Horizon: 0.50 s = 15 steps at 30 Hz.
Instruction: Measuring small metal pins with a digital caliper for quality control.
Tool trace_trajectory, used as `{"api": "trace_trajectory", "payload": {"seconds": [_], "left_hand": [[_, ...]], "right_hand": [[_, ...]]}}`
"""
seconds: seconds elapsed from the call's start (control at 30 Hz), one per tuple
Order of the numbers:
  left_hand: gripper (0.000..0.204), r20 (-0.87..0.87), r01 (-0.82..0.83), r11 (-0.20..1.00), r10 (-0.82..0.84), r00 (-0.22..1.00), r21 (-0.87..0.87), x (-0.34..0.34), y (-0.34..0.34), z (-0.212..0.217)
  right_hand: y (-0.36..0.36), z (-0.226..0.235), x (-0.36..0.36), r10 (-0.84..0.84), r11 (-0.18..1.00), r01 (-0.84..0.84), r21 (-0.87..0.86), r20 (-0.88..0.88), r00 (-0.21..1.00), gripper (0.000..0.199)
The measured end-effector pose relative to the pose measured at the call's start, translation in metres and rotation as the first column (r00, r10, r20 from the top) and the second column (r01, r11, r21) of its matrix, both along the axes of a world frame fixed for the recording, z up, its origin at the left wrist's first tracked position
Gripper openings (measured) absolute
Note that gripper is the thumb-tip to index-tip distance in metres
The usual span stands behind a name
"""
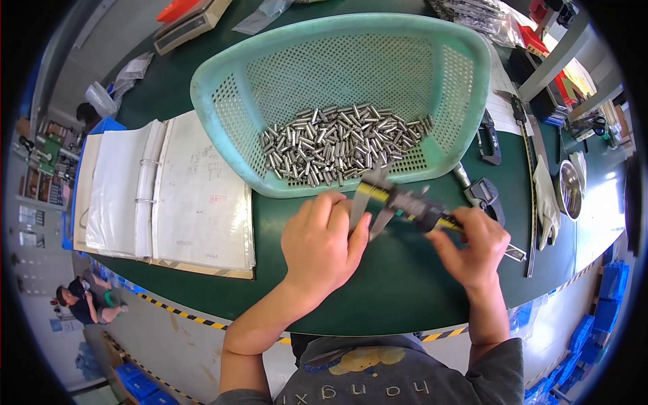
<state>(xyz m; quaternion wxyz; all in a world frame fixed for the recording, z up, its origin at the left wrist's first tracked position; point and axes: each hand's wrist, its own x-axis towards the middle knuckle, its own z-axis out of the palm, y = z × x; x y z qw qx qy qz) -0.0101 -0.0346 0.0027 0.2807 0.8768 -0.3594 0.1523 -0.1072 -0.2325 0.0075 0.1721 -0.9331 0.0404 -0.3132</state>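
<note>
Right hand [472, 246] closed around the body of a digital caliper [405, 202], thumb lying along the yellow beam; grip looks firm. Left hand [324, 243] curled at the caliper's jaw end, fingertips [364, 219] pinched together right at the jaws. Whether a small part sits between those fingertips cannot be told; the fingers hide it. The caliper spans the gap between both hands, tilted, jaws pointing away from the person.

Just beyond the left hand's knuckles: a teal perforated plastic basket [459, 74], its near rim almost touching the caliper tips. Inside, a heap of small silver metal pins [337, 145], piled toward the near edge.

Left of the left hand, well apart: an open ring binder [169, 196] with white sheets, lying flat on the dark green table [391, 290].

Beyond the right hand, just past its fingers: a second caliper [482, 192]. Farther to the right, a white glove [547, 202] and a long steel ruler [530, 169] near the table's edge.
</note>
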Motion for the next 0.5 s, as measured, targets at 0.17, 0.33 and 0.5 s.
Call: {"api": "trace_trajectory", "payload": {"seconds": [0.17, 0.33, 0.5], "left_hand": [[0.012, -0.092, 0.02, 0.999, -0.023, 0.995, -0.032, -0.002, 0.009, -0.014], [0.009, -0.052, -0.036, 0.997, 0.033, 0.998, -0.061, 0.015, 0.015, -0.01], [0.013, 0.124, -0.065, 0.995, 0.075, 0.989, -0.08, 0.04, 0.019, -0.009]], "right_hand": [[-0.023, 0.007, -0.004, -0.179, 0.97, 0.169, 0.176, 0.042, 0.983, 0.027], [-0.016, 0.01, 0.003, 0.108, 0.993, -0.103, -0.052, 0.112, 0.988, 0.033], [-0.015, 0.005, 0.003, 0.098, 0.994, -0.095, -0.046, 0.047, 0.994, 0.033]]}}
